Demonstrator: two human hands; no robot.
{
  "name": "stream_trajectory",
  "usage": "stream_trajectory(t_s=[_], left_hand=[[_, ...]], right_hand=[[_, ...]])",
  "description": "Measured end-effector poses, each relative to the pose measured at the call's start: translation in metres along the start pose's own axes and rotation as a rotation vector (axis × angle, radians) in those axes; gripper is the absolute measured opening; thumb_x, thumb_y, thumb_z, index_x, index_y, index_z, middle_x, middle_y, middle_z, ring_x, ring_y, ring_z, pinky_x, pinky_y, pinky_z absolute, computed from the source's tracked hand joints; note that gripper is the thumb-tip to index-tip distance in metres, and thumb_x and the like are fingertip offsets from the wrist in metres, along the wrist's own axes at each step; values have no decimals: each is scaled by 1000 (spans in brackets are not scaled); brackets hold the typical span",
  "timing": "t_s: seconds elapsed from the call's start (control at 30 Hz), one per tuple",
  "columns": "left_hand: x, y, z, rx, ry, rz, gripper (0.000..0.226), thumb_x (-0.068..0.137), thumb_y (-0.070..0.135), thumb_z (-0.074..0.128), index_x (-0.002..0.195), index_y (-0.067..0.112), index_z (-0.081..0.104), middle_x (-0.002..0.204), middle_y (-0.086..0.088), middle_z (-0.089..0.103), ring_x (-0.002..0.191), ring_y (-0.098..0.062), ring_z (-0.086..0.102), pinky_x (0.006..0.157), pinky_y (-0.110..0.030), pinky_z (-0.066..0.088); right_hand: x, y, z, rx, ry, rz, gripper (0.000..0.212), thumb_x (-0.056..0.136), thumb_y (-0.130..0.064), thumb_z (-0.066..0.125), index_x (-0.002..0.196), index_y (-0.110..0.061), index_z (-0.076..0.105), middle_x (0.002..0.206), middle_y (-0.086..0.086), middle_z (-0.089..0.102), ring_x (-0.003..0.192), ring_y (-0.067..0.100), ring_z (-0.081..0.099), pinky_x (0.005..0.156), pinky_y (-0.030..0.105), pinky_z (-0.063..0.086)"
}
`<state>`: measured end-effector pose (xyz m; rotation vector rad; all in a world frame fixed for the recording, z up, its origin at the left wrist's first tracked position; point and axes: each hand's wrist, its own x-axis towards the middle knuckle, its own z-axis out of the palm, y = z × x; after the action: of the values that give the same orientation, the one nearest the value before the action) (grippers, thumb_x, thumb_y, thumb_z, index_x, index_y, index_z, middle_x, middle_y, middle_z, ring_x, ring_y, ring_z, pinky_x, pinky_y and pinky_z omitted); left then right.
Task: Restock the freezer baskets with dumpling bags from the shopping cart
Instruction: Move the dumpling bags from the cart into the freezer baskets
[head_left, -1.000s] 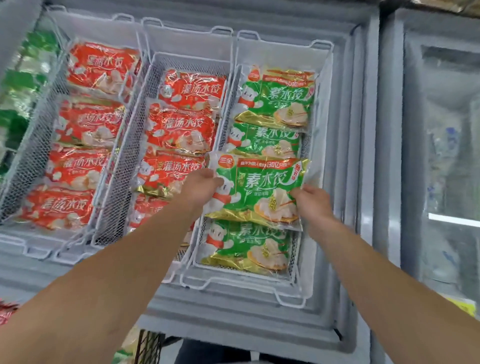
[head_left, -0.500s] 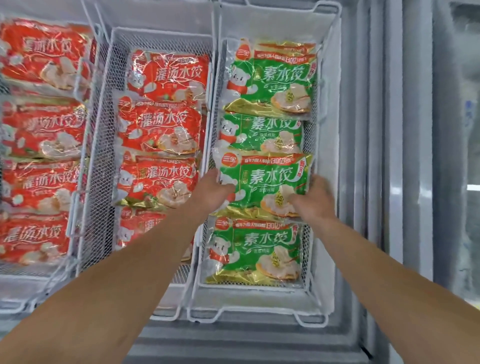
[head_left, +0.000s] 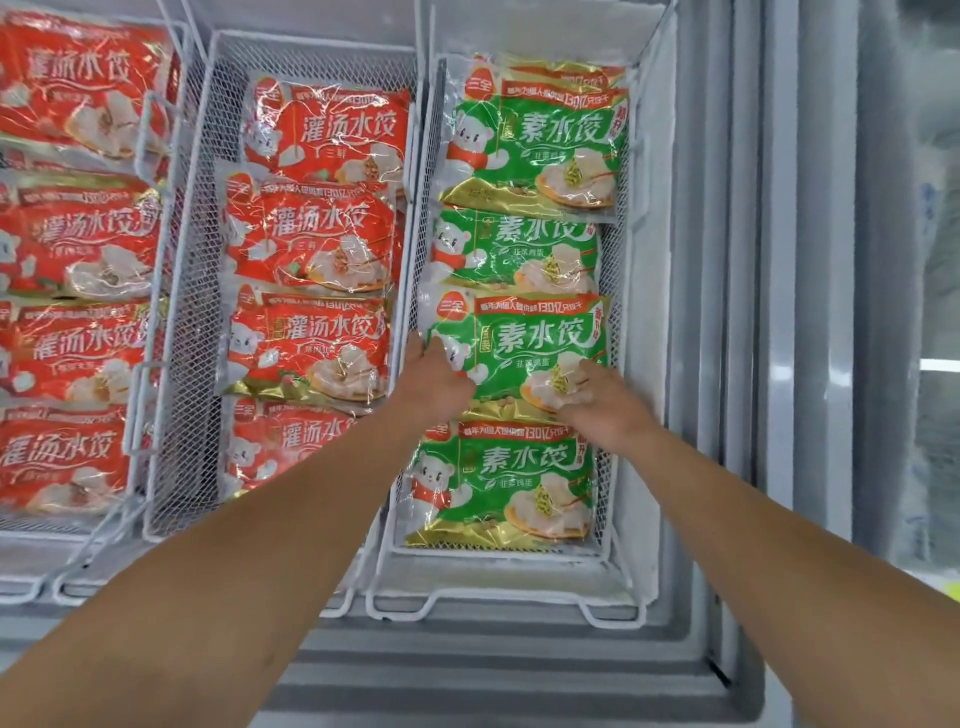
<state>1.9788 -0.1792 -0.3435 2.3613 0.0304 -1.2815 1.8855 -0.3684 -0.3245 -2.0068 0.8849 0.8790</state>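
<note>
Holding the shiny green plastic dumpling bag (head_left: 524, 345) by its near corners, the left hand (head_left: 434, 376) and right hand (head_left: 602, 402) grip it with curled fingers, fitting it into the white wire basket (head_left: 621, 332).

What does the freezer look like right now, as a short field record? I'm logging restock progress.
setting: open chest freezer with white wire mesh baskets
right basket: four green plastic dumpling bags in a column
bag in hand: third green dumpling bag from the far end, overlapping the nearest one
left hand: on the bag's left edge
right hand: on the bag's lower right corner
middle basket: four red plastic dumpling bags
left basket: more red bags, partly cut off
shopping cart: not in view
</note>
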Motion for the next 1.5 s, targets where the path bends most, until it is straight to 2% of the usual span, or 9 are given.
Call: stream_trajectory(t_s=[0.13, 0.27, 0.43, 0.5, 0.7, 0.83, 1.03, 1.2, 1.5], left_hand=[[-19, 6, 5, 20, 68, 66, 78, 93, 27, 56, 156, 9, 14, 165, -10, -1, 152, -27, 5, 122, -38, 16], [-60, 6, 9, -138, 153, 93, 65, 94, 24, 58, 151, 7, 32, 142, -9, 45, 133, -28, 45, 103, -32, 38], [-125, -13, 13, -266, 360, 108, 56, 96, 27, 57, 148, 16, 41, 148, -3, 49, 111, -15, 57, 93, -27, 40], [-156, -27, 16, -355, 445, 110, 51, 95, 26, 60, 143, 14, 48, 141, -3, 56, 119, -20, 57, 100, -29, 40], [-248, -88, 30, -570, 704, 42, 31, 94, 24, 63, 122, 12, 63, 115, -3, 67, 107, -19, 61, 94, -33, 48], [-301, -145, 42, -647, 869, -73, 26, 91, 27, 66, 114, 16, 67, 103, 4, 66, 96, -13, 60, 82, -28, 45], [-374, -257, 84, -850, 1006, -283, 22, 86, 30, 67, 106, 23, 67, 95, 9, 66, 95, -15, 63, 87, -34, 51], [-412, -339, 126, -1032, 992, -421, 22, 91, 23, 68, 112, 17, 63, 104, -2, 63, 97, -21, 61, 87, -35, 51], [-423, -453, 191, -1220, 857, -605, 37, 91, 22, 67, 125, 9, 59, 113, -6, 62, 102, -23, 60, 85, -32, 48]], right_hand=[[-8, 2, 0, -9, 22, -47, 81, 88, -23, 68, 155, -19, 23, 155, 3, 34, 136, 25, 41, 104, 28, 36], [-33, 6, 1, -36, 29, -147, 77, 88, -21, 66, 154, -16, 27, 154, 7, 34, 135, 26, 41, 105, 27, 36], [-76, 7, 4, -167, 37, -323, 67, 89, -23, 64, 149, -16, 37, 150, 10, 40, 136, 28, 41, 111, 37, 37], [-96, 5, 9, -208, 38, -414, 62, 88, -25, 65, 145, -14, 42, 146, 9, 46, 131, 28, 46, 108, 37, 40], [-161, -21, 40, -371, 18, -671, 45, 88, -20, 63, 130, -9, 54, 125, 11, 58, 106, 26, 56, 84, 30, 46], [-201, -44, 84, -424, -10, -865, 42, 87, -21, 63, 128, -11, 57, 122, 7, 61, 108, 25, 58, 82, 29, 42], [-265, -71, 189, -498, -155, -1087, 30, 84, -14, 63, 114, -10, 63, 99, 2, 61, 91, 21, 56, 79, 32, 44], [-298, -72, 277, -642, -290, -1114, 37, 88, -18, 61, 124, -11, 60, 117, 7, 62, 105, 23, 59, 91, 33, 48], [-295, -60, 395, -922, -389, -993, 39, 88, -20, 63, 125, -10, 59, 124, 8, 62, 109, 24, 59, 90, 30, 45]])
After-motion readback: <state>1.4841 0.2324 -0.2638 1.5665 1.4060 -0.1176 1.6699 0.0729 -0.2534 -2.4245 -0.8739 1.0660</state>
